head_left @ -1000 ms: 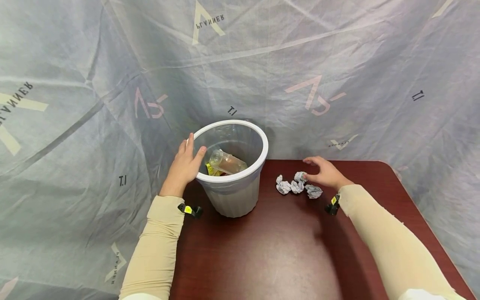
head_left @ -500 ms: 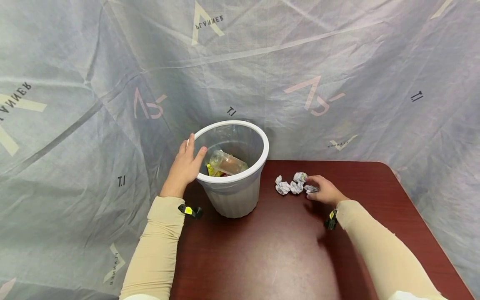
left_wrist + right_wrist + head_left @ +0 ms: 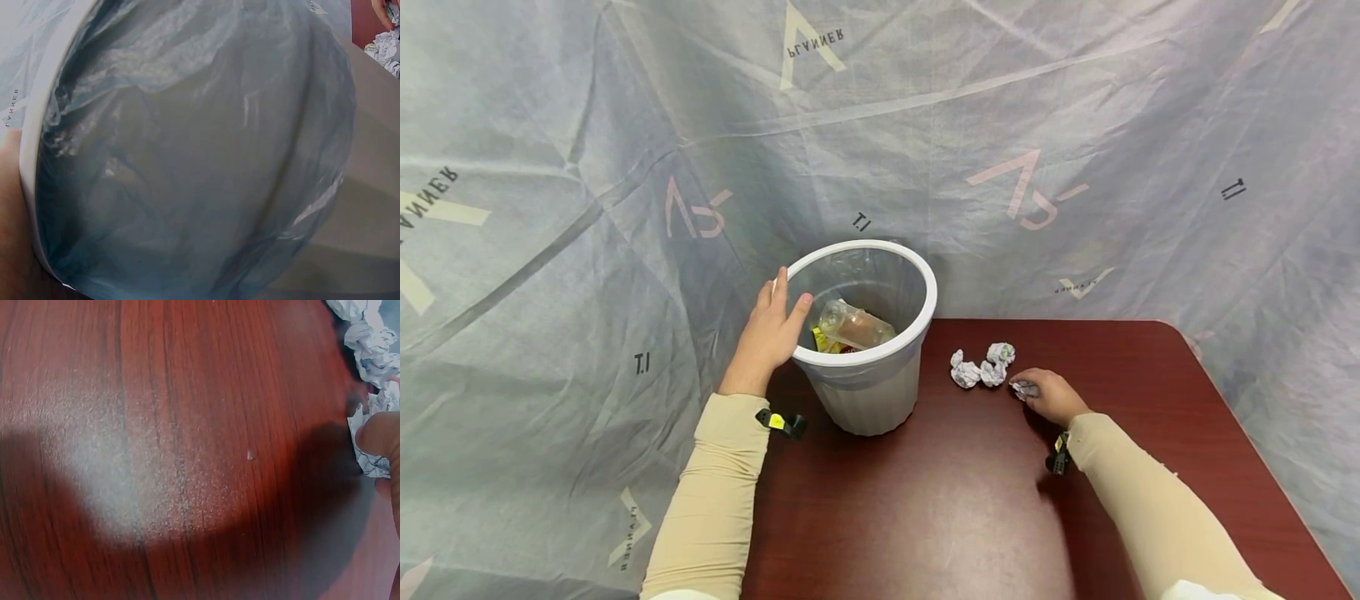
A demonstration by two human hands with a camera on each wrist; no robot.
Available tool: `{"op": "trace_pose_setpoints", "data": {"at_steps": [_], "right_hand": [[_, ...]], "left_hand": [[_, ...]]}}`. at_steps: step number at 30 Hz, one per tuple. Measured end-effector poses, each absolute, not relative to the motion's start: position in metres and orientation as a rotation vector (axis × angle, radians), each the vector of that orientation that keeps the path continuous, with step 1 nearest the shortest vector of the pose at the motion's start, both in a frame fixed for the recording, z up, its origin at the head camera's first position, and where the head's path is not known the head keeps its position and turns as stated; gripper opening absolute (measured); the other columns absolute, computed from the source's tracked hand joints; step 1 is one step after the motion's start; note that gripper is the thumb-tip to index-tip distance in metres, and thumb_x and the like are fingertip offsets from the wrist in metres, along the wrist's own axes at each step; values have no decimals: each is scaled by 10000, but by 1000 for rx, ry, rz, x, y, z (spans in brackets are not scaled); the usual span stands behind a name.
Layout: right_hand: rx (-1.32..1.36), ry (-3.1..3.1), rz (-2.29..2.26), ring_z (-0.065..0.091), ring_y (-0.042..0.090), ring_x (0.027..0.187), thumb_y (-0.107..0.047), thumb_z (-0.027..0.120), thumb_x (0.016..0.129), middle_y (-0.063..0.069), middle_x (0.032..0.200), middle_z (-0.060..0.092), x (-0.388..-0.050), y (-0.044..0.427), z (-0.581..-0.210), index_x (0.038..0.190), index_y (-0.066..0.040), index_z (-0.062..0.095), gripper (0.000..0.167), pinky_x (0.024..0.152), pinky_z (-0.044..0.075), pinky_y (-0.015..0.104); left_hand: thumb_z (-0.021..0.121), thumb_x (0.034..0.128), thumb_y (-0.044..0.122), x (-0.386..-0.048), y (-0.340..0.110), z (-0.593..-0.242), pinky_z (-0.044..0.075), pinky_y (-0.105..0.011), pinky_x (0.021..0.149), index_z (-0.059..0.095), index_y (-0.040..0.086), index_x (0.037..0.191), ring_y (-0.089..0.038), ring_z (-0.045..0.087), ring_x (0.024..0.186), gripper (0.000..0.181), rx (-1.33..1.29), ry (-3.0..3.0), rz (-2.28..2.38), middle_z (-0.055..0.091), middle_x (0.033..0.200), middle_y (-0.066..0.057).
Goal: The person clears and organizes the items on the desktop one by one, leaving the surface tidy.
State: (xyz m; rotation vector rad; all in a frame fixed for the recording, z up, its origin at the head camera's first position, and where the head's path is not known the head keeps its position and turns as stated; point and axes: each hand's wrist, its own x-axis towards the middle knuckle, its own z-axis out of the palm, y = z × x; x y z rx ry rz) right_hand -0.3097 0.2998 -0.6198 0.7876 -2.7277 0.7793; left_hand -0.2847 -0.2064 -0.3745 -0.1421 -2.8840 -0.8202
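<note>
A grey bin with a white rim (image 3: 931, 293) and a clear liner (image 3: 187, 156) stands at the back of the table; a clear plastic container (image 3: 865, 327) and a yellow wrapper (image 3: 825, 342) lie inside. My left hand (image 3: 769, 329) rests on the rim's left side, fingers extended. My right hand (image 3: 1055, 397) pinches a crumpled paper ball (image 3: 1023, 388) at the table surface; the thumb lies against that paper (image 3: 365, 450) in the right wrist view. Several more crumpled papers (image 3: 966, 374) lie between it and the bin, one with a green mark (image 3: 1001, 354).
The dark red table (image 3: 955, 492) extends in front of the bin and to the right, its right edge slanting toward the lower right. Grey printed sheeting (image 3: 1000, 100) hangs behind and at both sides.
My right hand has come down from above the papers and closed on the rightmost one, shifting slightly toward the table's front. My left hand has stayed at the rim.
</note>
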Motion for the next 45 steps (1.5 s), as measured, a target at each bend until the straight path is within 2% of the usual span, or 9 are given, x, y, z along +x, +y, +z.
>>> {"op": "trace_pose_setpoints", "data": {"at_steps": [12,19,24,30,36,45], "right_hand": [[661,-2784,834,603,385,1059,23,702,800,236,1210,617,-310,302,-608,1205,-29,705,409,834,497,543],[675,-2695,850,578,403,1136,20,715,781,245,1232,620,-321,304,-577,1221,-14,697,442,921,467,563],[686,-2652,831,561,420,1147,36,712,790,263,1281,573,-329,303,-542,1235,-27,694,450,905,465,565],[685,-2616,791,588,389,1131,34,703,830,206,1308,600,-337,294,-488,1286,-49,674,465,868,476,539],[759,-2535,808,573,416,1167,66,713,819,206,1296,609,-343,276,-439,1279,-33,672,472,924,454,565],[841,-2429,804,594,358,1163,36,722,863,167,1313,613,-346,232,-372,1307,-61,670,458,867,477,492]], "left_hand": [[195,1011,705,-283,-205,-373,215,-681,1140,-22,198,1644,-559,194,1460,839,-155,-2886,-822,58,1664,-256],[192,1001,721,-283,-202,-373,233,-693,1125,6,182,1647,-574,212,1446,862,-161,-2885,-815,56,1665,-253],[204,1015,698,-283,-198,-372,224,-676,1140,-1,184,1646,-568,214,1448,840,-166,-2884,-804,59,1664,-255],[215,1024,682,-281,-193,-371,218,-664,1149,-27,205,1642,-553,206,1458,818,-149,-2895,-796,56,1668,-247],[237,1023,682,-280,-193,-372,210,-673,1148,-28,207,1643,-544,201,1465,825,-133,-2897,-783,59,1668,-246],[240,1016,697,-280,-194,-372,172,-642,1176,-5,139,1640,-485,96,1513,872,-142,-2916,-750,14,1667,-261]]}}
